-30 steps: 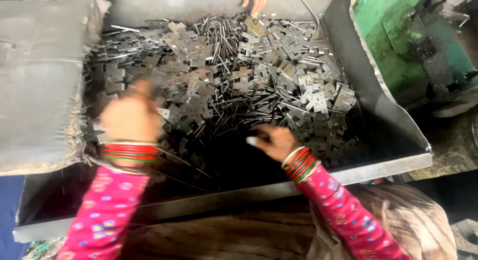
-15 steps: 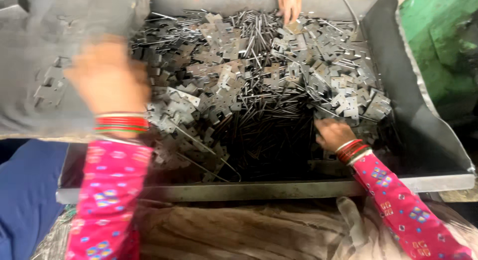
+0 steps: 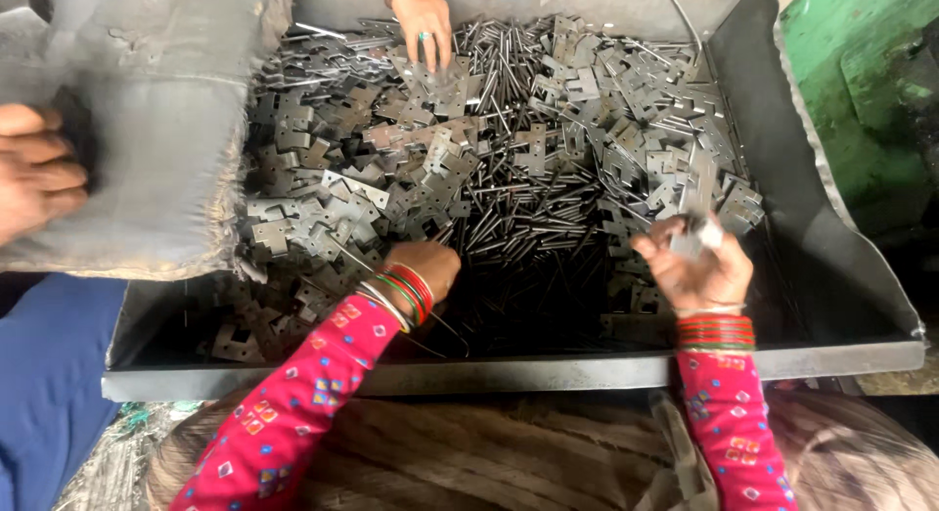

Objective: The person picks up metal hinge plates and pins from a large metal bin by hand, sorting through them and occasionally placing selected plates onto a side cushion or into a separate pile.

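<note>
Left hand (image 3: 423, 268) reaches into the metal tray (image 3: 831, 266), fingers buried among thin steel pins (image 3: 528, 227); grip cannot be told. Right hand (image 3: 696, 266) is raised over the tray's right side, fingers pinched on a small hinge plate (image 3: 698, 235).

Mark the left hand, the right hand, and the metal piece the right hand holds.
left hand (image 3: 423, 266), head view, on the knuckles.
right hand (image 3: 696, 266), head view, on the back of the hand.
flat metal piece (image 3: 700, 239), head view, on its face between the fingertips.

A green machine (image 3: 861, 100) stands beside the tray; grey sacking (image 3: 156, 130) drapes its left wall.
</note>
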